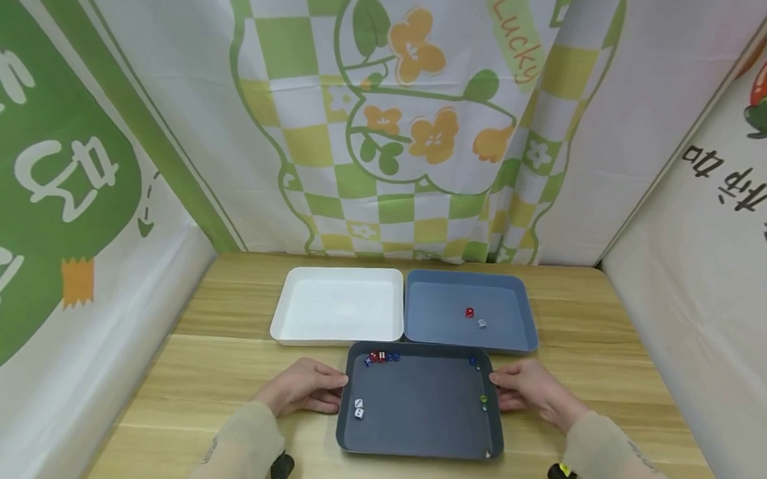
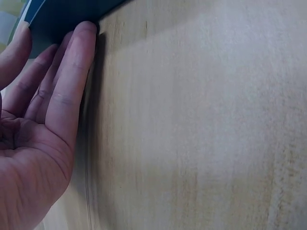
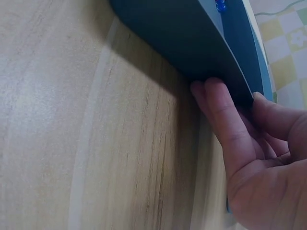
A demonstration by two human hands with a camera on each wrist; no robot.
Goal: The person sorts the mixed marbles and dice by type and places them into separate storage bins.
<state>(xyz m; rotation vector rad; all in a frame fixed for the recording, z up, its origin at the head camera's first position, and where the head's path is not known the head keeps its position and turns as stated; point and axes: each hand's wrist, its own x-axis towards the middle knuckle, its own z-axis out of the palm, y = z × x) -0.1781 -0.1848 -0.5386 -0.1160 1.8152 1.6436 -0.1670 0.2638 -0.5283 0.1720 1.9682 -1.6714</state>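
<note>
A dark grey tray (image 1: 422,417) is between my two hands at the front of the table. My left hand (image 1: 308,388) pinches its left side, thumb at the rim and fingers against the outer wall. On the opposite side my right hand (image 1: 533,391) holds the wall the same way, as the right wrist view shows. Red dice (image 1: 374,356) and blue dice (image 1: 369,361) cluster in the tray's far left corner. Two white dice (image 1: 359,413) lie along its left wall. By the right wall are a small green piece (image 1: 483,399), a blue piece (image 1: 473,361) and small shiny pieces.
Behind the tray, a white tray (image 1: 339,308) stands on the left. Beside it a blue tray (image 1: 438,319) contains a red die (image 1: 470,312) and a whitish die (image 1: 482,323). Printed cloth (image 1: 409,219) hangs at the back, with more cloth at both sides of the wooden table (image 1: 229,297).
</note>
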